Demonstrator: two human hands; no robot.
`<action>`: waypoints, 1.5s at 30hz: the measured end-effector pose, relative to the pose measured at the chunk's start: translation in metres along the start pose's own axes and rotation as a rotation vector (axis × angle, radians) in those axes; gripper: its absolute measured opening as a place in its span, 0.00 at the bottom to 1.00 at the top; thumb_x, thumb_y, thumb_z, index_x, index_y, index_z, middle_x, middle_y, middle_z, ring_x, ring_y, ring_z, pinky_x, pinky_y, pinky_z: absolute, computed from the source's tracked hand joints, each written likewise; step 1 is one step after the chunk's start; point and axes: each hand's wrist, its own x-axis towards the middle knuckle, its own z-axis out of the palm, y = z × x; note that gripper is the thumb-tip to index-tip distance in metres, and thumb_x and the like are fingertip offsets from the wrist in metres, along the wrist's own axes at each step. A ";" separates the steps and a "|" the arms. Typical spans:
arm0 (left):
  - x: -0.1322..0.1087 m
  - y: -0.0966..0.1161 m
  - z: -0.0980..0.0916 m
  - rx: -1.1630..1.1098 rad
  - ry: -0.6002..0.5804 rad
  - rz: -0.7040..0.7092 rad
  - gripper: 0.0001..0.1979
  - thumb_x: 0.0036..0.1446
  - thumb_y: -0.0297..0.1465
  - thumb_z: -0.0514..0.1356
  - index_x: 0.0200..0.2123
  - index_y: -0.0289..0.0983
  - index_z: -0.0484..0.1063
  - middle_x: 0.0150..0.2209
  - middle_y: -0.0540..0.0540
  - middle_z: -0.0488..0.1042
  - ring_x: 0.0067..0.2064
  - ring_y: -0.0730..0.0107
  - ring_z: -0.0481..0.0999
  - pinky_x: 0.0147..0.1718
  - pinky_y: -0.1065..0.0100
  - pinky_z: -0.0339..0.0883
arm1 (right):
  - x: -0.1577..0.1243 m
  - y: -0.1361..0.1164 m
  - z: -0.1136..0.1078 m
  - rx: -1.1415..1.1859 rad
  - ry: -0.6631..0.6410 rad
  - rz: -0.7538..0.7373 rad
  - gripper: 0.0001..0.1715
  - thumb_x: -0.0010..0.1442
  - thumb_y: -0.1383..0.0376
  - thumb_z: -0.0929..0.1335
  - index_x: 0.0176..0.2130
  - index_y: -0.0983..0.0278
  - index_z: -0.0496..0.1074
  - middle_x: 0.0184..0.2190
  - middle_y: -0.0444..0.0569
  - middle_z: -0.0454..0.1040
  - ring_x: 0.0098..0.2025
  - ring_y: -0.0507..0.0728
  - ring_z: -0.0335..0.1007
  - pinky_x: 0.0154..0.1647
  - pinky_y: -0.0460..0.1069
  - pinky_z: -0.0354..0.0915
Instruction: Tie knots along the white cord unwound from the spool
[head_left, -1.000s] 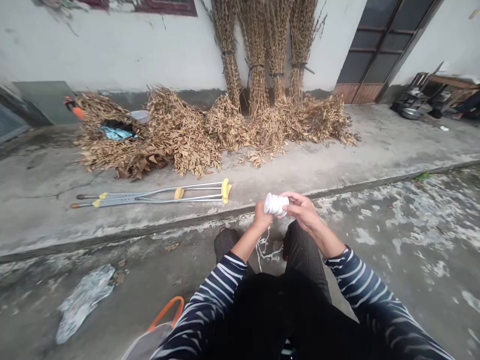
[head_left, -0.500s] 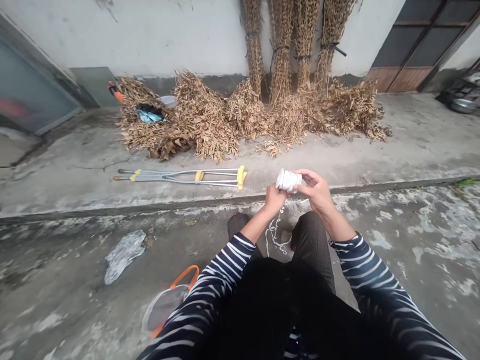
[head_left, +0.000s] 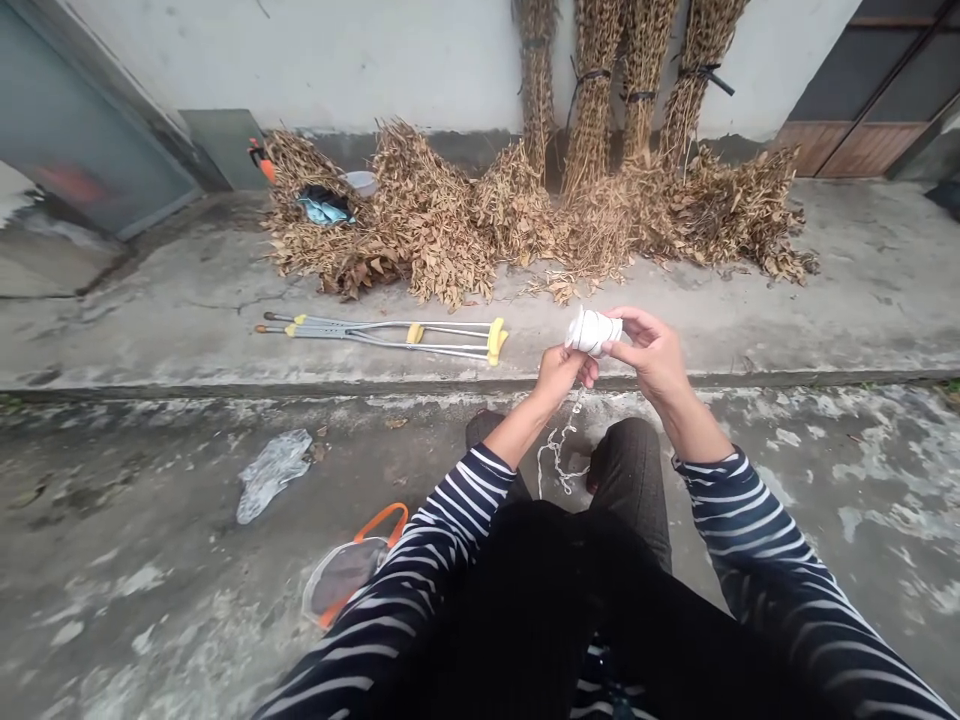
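Note:
My right hand (head_left: 654,352) is closed around a white spool of string (head_left: 592,330), held out over my knees with its end facing left. Just below and left of the spool, my left hand (head_left: 559,372) pinches the loose white string (head_left: 559,455), which hangs down in kinked loops between my dark-trousered legs. Both arms wear striped dark and white sleeves.
A pair of metal crutches (head_left: 390,335) with yellow pads lies on the raised concrete step ahead. Piles and tied bundles of dry brown stalks (head_left: 525,205) lean on the wall. A crumpled plastic sheet (head_left: 271,470) and an orange-handled bag (head_left: 352,570) lie at my left.
The view has swung left and down, so the stalks and crutches sit further right in frame. My hands keep the same hold on the spool and string, now slightly higher.

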 end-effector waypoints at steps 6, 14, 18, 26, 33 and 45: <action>0.010 -0.010 -0.007 0.066 0.087 -0.036 0.11 0.60 0.34 0.64 0.30 0.32 0.75 0.24 0.45 0.77 0.21 0.73 0.75 0.17 0.75 0.59 | -0.003 0.000 0.008 -0.001 -0.017 0.005 0.21 0.42 0.63 0.81 0.38 0.60 0.80 0.41 0.48 0.80 0.47 0.59 0.75 0.54 0.55 0.71; 0.037 -0.024 -0.019 0.140 0.287 0.016 0.04 0.55 0.22 0.61 0.30 0.33 0.76 0.27 0.48 0.79 0.26 0.73 0.77 0.19 0.77 0.66 | -0.003 -0.004 0.014 0.038 -0.009 0.008 0.23 0.43 0.61 0.82 0.40 0.59 0.79 0.43 0.48 0.80 0.48 0.59 0.75 0.57 0.57 0.72; 0.039 -0.029 -0.022 0.106 0.261 0.032 0.07 0.56 0.24 0.58 0.27 0.33 0.75 0.29 0.47 0.79 0.31 0.72 0.77 0.25 0.75 0.72 | 0.001 -0.008 0.012 0.062 0.007 0.032 0.24 0.44 0.60 0.81 0.41 0.59 0.78 0.44 0.49 0.79 0.46 0.59 0.75 0.48 0.55 0.76; 0.006 -0.034 -0.011 0.148 0.039 0.195 0.11 0.52 0.20 0.54 0.25 0.34 0.75 0.36 0.45 0.81 0.37 0.72 0.80 0.44 0.68 0.76 | 0.028 0.008 -0.019 0.049 0.083 0.019 0.26 0.44 0.61 0.81 0.43 0.58 0.76 0.41 0.46 0.78 0.41 0.56 0.75 0.38 0.53 0.78; -0.023 -0.013 -0.007 0.048 -0.096 -0.048 0.08 0.52 0.23 0.56 0.30 0.32 0.75 0.25 0.46 0.77 0.24 0.74 0.75 0.27 0.72 0.70 | 0.024 0.019 -0.022 -0.043 0.142 -0.034 0.23 0.40 0.65 0.80 0.39 0.60 0.78 0.39 0.46 0.78 0.43 0.57 0.73 0.32 0.49 0.76; -0.028 -0.007 -0.014 0.007 -0.037 -0.188 0.15 0.64 0.40 0.59 0.35 0.33 0.74 0.18 0.50 0.72 0.16 0.76 0.68 0.18 0.74 0.62 | 0.013 0.024 -0.013 -0.153 0.136 -0.087 0.23 0.44 0.62 0.79 0.42 0.59 0.78 0.45 0.47 0.78 0.51 0.60 0.72 0.41 0.51 0.75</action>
